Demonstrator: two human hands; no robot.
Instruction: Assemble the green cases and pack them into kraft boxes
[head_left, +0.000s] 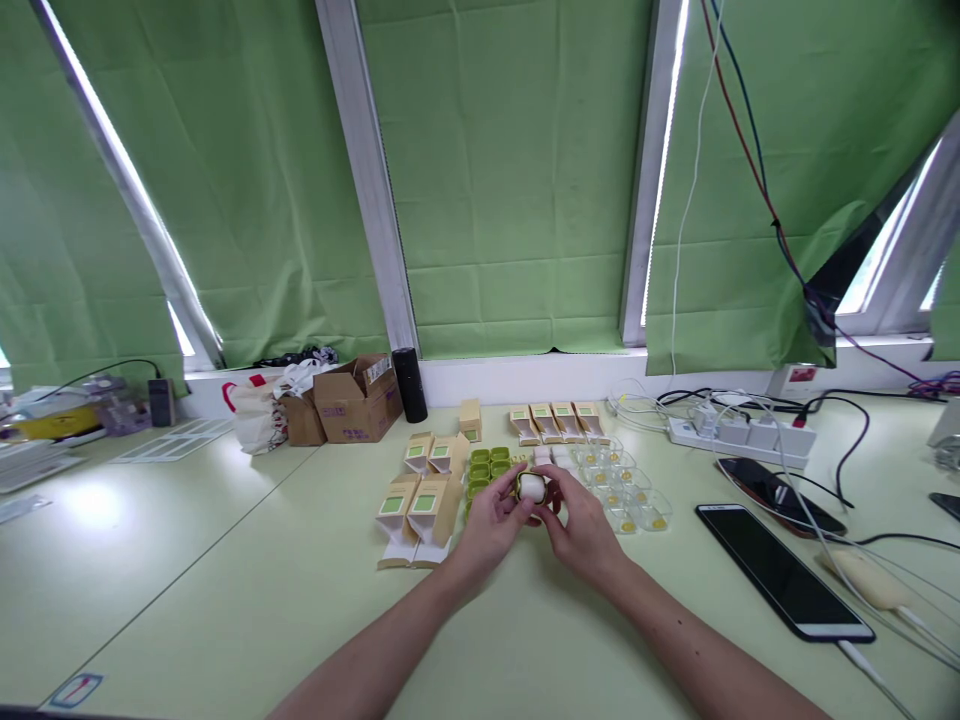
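The left hand (491, 515) and the right hand (585, 522) are together, the fingertips of both closed around one small white piece (532, 487) with a dark greenish rim. It is held up just right of the green cups (480, 470), on their near side. By its looks it is light; whether the white part is soft or stiff I cannot tell. The rim, probably thin and smooth, might slip or bend under a hard pinch, so the best hold seems to be lightly by opposite sides of the rim, keeping pressure off the white face.

Of the green cups at least six show; the left hand hides others. Partly behind the right hand, to the right of the green cups, are a few white pieces (561, 455), too covered to count, and then a cluster of clear cups (651, 512), roughly a dozen, many with a yellow spot.

Left of the green cups stand four open cartons (426, 503), two in front and two behind; behind and right of them are four more cartons (568, 416) in a row, and behind and left, a single carton (470, 415). Well to the right of the green cups lie one power strip (735, 437) and two phones (780, 568).
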